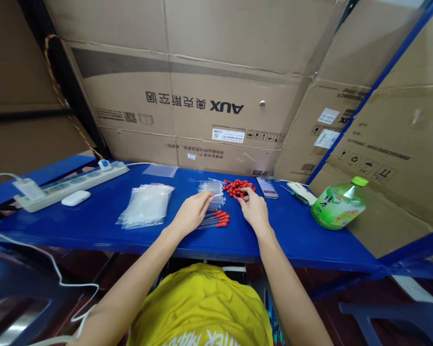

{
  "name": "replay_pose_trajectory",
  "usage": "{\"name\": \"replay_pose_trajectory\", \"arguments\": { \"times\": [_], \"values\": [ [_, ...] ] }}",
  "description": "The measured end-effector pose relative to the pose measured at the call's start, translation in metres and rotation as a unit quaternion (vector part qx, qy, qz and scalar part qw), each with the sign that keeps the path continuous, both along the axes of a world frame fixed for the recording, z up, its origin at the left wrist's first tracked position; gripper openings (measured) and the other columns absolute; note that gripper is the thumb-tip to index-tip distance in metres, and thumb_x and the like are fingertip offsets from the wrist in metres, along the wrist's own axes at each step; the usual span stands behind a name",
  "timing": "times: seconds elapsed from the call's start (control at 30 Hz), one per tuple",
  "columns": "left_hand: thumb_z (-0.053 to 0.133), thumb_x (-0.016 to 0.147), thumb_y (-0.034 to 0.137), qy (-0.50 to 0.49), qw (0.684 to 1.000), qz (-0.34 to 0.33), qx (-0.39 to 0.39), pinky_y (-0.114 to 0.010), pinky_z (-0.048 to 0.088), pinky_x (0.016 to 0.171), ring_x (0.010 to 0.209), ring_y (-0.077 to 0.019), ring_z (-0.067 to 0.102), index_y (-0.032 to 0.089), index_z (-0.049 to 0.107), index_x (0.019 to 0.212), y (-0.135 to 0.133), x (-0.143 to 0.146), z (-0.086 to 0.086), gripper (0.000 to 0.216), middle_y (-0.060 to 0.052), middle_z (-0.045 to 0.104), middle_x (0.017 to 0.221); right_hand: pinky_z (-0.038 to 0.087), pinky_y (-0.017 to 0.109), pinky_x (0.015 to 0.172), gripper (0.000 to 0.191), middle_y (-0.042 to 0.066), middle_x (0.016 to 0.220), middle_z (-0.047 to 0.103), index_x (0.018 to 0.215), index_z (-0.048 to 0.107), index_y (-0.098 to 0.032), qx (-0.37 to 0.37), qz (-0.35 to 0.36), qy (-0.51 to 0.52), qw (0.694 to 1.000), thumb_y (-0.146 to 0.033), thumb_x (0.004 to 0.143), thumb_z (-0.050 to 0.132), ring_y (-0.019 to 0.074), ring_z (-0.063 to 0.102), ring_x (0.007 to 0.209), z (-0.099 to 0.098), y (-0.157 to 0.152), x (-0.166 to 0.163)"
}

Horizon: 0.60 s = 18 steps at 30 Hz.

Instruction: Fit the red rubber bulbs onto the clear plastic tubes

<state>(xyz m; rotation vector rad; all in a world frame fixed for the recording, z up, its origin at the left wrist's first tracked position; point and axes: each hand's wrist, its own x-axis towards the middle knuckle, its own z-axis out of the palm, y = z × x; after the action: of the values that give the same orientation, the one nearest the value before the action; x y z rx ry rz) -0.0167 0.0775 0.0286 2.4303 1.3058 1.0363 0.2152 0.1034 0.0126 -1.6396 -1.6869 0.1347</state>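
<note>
My left hand [193,211] is pinched on a thin clear tube [213,195], over a heap of clear tubes [211,187] on the blue shelf [94,221]. Just below lie several tubes fitted with red caps [220,220]. My right hand [253,207] reaches into a pile of loose red caps [238,187], fingers curled on them; what they grip is too small to name.
A stack of clear plastic bags [146,204] lies to the left, beyond it a white earbud case [75,197] and a power strip [72,185]. A phone [267,187], a small white tool [302,192] and a tilted green bottle [339,204] sit to the right. Cardboard boxes [202,96] wall the back.
</note>
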Motion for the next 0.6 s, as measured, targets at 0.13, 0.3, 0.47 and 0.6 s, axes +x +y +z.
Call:
{"name": "replay_pose_trajectory", "arguments": {
  "times": [0.13, 0.3, 0.47, 0.6],
  "values": [
    [0.031, 0.110, 0.035, 0.000, 1.000, 0.002, -0.008, -0.032, 0.044, 0.078, 0.087, -0.0223, 0.065, 0.021, 0.055, 0.101, -0.001, 0.001, 0.000, 0.029, -0.007, 0.069, 0.096, 0.049, 0.032, 0.074, 0.020, 0.002, 0.090, 0.078, 0.108, 0.069, -0.026, 0.000, 0.009, 0.010, 1.000, -0.022, 0.088, 0.065, 0.0209, 0.070, 0.076, 0.001, 0.003, 0.002],
    [0.029, 0.110, 0.036, 0.006, 1.000, 0.006, -0.027, -0.030, 0.039, 0.072, 0.078, -0.0214, 0.063, 0.022, 0.051, 0.096, -0.002, 0.001, 0.000, 0.029, -0.005, 0.065, 0.088, 0.052, 0.032, 0.079, 0.012, 0.002, 0.087, 0.076, 0.093, 0.069, -0.022, 0.023, 0.080, 0.077, 0.993, -0.029, 0.090, 0.059, 0.0188, 0.069, 0.074, 0.007, 0.003, -0.004],
    [0.031, 0.110, 0.037, 0.012, 0.999, 0.016, -0.037, -0.029, 0.034, 0.067, 0.072, -0.0209, 0.061, 0.023, 0.051, 0.095, -0.003, 0.001, 0.002, 0.028, -0.002, 0.063, 0.080, 0.054, 0.032, 0.077, 0.016, 0.004, 0.090, 0.075, 0.093, 0.067, -0.021, 0.038, 0.143, 0.191, 0.970, -0.035, 0.087, 0.063, 0.0189, 0.069, 0.080, 0.010, 0.001, -0.010],
    [0.032, 0.110, 0.039, 0.023, 0.999, 0.030, -0.034, -0.029, 0.031, 0.065, 0.071, -0.0209, 0.062, 0.023, 0.053, 0.097, -0.004, 0.001, 0.003, 0.029, -0.001, 0.063, 0.076, 0.056, 0.031, 0.075, 0.027, 0.005, 0.091, 0.074, 0.093, 0.065, -0.020, 0.006, 0.242, 0.309, 0.920, -0.041, 0.079, 0.076, 0.0187, 0.069, 0.082, 0.015, -0.005, -0.017]
  ]
}}
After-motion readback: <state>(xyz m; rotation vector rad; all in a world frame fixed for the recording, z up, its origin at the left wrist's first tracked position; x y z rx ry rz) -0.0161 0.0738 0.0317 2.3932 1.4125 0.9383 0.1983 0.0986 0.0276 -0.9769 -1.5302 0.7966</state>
